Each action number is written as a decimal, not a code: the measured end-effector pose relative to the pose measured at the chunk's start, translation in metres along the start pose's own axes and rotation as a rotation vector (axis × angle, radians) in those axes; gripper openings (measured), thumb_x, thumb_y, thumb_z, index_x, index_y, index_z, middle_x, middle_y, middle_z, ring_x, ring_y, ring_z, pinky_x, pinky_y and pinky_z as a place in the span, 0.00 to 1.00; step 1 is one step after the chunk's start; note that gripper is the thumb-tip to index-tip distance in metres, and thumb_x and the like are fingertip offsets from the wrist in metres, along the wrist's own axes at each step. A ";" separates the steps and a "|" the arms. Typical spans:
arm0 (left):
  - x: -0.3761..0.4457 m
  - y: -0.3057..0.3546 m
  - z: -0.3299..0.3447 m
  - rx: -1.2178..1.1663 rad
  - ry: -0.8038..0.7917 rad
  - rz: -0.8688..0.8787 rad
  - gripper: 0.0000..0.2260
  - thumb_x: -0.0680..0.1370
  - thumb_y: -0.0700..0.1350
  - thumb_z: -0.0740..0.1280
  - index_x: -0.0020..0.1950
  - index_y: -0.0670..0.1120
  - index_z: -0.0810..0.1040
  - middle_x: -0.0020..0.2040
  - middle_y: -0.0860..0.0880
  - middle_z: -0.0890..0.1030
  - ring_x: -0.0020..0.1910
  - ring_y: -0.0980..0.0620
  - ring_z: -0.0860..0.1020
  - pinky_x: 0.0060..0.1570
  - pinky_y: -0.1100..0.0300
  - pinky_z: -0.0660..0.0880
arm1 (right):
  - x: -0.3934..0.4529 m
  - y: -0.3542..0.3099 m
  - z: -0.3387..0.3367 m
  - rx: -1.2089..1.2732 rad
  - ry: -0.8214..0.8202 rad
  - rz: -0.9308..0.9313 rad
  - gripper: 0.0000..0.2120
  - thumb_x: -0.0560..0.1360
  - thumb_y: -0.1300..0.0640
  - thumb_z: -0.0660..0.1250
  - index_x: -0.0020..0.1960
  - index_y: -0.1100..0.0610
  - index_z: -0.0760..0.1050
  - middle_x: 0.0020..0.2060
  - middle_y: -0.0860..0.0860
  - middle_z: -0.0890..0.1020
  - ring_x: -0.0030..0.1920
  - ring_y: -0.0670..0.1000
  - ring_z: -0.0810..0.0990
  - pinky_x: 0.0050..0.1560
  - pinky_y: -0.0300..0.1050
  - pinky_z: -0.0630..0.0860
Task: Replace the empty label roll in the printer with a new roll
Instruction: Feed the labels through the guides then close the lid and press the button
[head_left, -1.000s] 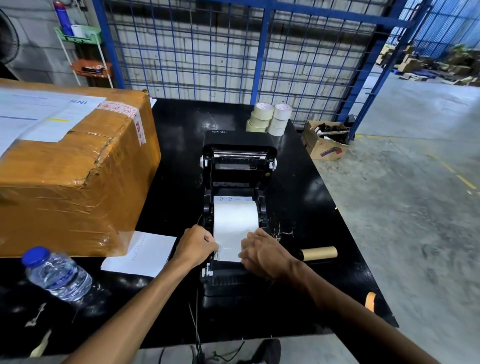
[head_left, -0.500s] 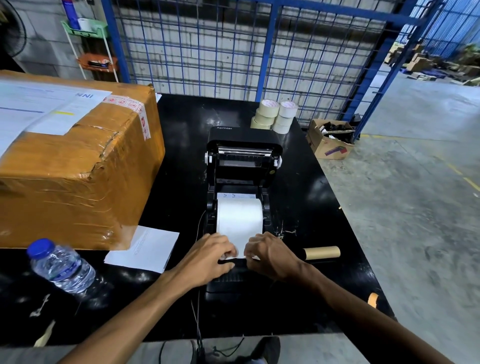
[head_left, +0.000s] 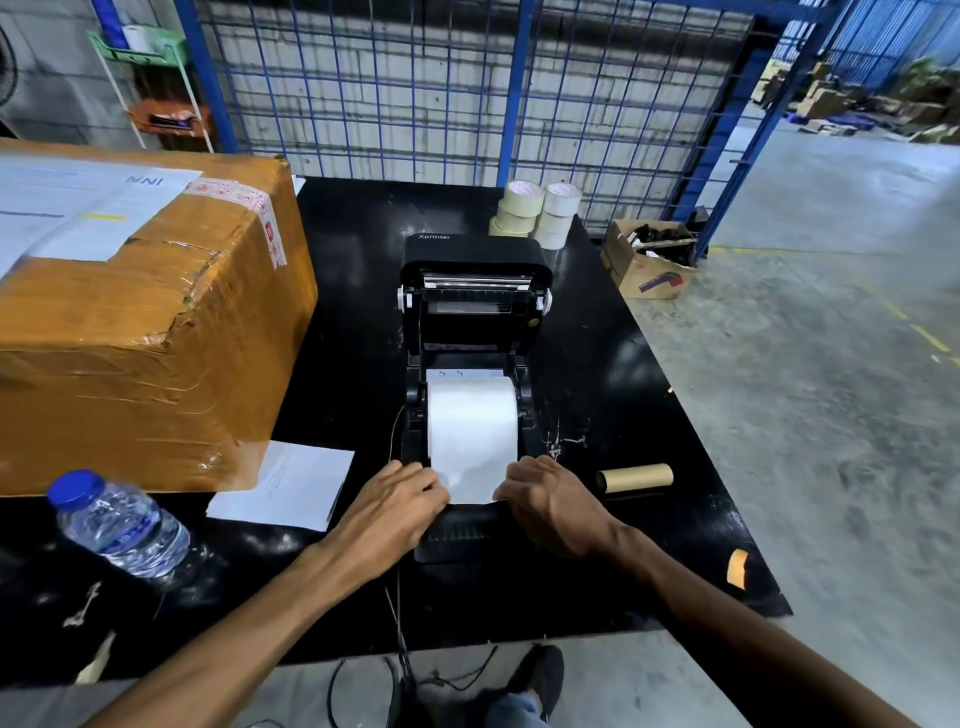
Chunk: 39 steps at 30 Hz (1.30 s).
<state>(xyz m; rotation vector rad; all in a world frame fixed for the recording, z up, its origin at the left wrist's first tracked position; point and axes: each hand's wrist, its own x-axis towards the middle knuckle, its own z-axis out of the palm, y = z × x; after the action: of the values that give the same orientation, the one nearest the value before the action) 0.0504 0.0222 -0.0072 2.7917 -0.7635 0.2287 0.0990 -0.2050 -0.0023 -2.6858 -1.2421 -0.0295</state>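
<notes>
The black label printer (head_left: 475, 270) stands in the middle of the black table (head_left: 649, 395) with its lid raised. A new white label roll (head_left: 471, 415) sits in its bay, and a strip of it runs toward me over the front. My left hand (head_left: 395, 506) pinches the strip's left edge. At the strip's right edge my right hand (head_left: 553, 504) holds it down. The empty brown cardboard core (head_left: 635, 477) lies on the table to the right of the printer.
A large taped cardboard box (head_left: 140, 332) fills the table's left side. A sheet of paper (head_left: 283, 486) and a water bottle (head_left: 117, 522) lie near me on the left. Tape rolls (head_left: 535, 213) are stacked behind the printer. A blue wire fence (head_left: 467, 88) stands behind.
Both hands have shifted slightly toward me along the printer's front, drawing the label strip further out over the front edge. The head camera has moved a little.
</notes>
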 end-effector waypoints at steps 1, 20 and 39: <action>-0.001 0.001 -0.002 0.010 0.015 0.012 0.09 0.68 0.37 0.75 0.38 0.48 0.77 0.36 0.54 0.76 0.34 0.53 0.73 0.39 0.62 0.55 | -0.001 -0.001 -0.001 -0.001 0.005 -0.007 0.06 0.70 0.63 0.67 0.45 0.56 0.79 0.36 0.51 0.78 0.37 0.53 0.77 0.43 0.40 0.61; -0.040 0.026 0.003 -0.066 -0.034 0.052 0.10 0.70 0.34 0.71 0.45 0.49 0.80 0.40 0.55 0.76 0.41 0.53 0.72 0.42 0.61 0.62 | -0.041 -0.022 -0.005 0.087 -0.026 -0.055 0.05 0.70 0.59 0.64 0.43 0.54 0.78 0.36 0.51 0.77 0.39 0.52 0.77 0.44 0.40 0.63; -0.079 0.080 0.005 0.058 0.064 -0.105 0.11 0.66 0.34 0.75 0.45 0.47 0.82 0.41 0.53 0.79 0.42 0.50 0.75 0.41 0.58 0.64 | -0.083 -0.053 0.001 0.071 0.062 -0.029 0.15 0.67 0.58 0.57 0.44 0.54 0.81 0.35 0.50 0.79 0.35 0.53 0.77 0.41 0.42 0.65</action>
<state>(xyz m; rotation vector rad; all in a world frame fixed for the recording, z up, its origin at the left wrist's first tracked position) -0.0579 -0.0084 -0.0134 2.8539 -0.6031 0.3237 0.0048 -0.2342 -0.0034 -2.5868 -1.2397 -0.0710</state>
